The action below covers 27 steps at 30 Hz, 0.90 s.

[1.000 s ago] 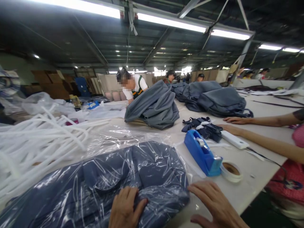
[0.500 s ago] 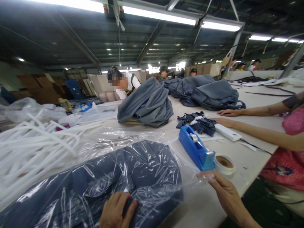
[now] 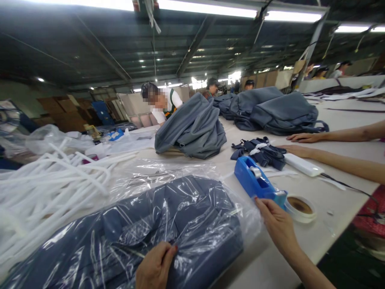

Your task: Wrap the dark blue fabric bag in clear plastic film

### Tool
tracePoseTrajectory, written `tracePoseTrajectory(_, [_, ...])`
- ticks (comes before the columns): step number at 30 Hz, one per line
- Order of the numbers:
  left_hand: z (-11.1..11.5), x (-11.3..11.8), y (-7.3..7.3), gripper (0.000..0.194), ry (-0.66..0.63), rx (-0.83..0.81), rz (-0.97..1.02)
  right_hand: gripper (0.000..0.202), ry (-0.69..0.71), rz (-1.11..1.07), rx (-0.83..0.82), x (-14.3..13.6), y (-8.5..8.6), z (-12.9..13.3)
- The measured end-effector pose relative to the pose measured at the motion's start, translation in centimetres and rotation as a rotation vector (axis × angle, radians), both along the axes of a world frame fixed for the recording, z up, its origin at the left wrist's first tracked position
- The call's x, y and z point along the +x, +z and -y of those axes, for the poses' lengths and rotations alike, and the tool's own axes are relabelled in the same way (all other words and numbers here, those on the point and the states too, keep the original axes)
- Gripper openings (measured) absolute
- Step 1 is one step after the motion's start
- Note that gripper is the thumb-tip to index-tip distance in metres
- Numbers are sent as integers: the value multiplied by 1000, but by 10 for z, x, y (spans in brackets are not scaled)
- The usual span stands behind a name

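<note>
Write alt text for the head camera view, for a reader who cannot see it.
A person's left hand presses on a dark blue garment in a clear plastic bag on a white table, while the right hand reaches the blue tape dispenser. White tubing lies left; a co-worker's arms rest at right.

ceiling: dark metal beams (image 3: pixel 120 52), long tube lights (image 3: pixel 207 9)
walls: stacked cardboard boxes (image 3: pixel 57 106) at left
furniture: long pale table (image 3: pixel 339 200)

Glossy, crinkled clear plastic bag (image 3: pixel 192 176) over matt navy cloth (image 3: pixel 135 224); smooth blue plastic tape dispenser (image 3: pixel 255 182); matt pale desk (image 3: pixel 331 208); smooth white tubing (image 3: pixel 51 180).
</note>
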<state>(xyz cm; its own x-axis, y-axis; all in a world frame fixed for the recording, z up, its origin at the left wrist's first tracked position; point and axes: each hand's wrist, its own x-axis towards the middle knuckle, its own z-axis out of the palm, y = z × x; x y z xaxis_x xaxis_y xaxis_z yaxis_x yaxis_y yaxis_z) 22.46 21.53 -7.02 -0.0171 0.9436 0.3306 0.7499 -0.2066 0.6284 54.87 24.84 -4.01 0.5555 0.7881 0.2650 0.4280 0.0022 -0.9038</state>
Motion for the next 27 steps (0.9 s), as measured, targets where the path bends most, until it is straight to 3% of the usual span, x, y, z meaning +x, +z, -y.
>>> tracePoseTrajectory(6, [-2, 1, 2, 50, 11, 2, -52, 56, 100, 74, 41, -15, 7, -24])
tracePoseTrajectory(11, [-5, -2, 2, 45, -15, -17, -110, 60, 46, 237, -43, -2, 12, -23])
tracePoseTrajectory(14, [-7, -5, 2, 40, -57, -28, -157, 61, 36, 464, -151, 3, 6, -26])
tracePoseTrajectory(17, [-7, -4, 0, 36, -73, 5, -199, 46, 42, 567, -244, -3, -10, -33])
tracePoseTrajectory(22, [-6, 3, -5, 31, 12, 263, -320, 30, 86, 691, -388, -12, -32, -34])
tracePoseTrajectory(27, [-6, 3, -1, 15, -22, 622, -599, 31, 83, 750, -453, -11, -33, -28])
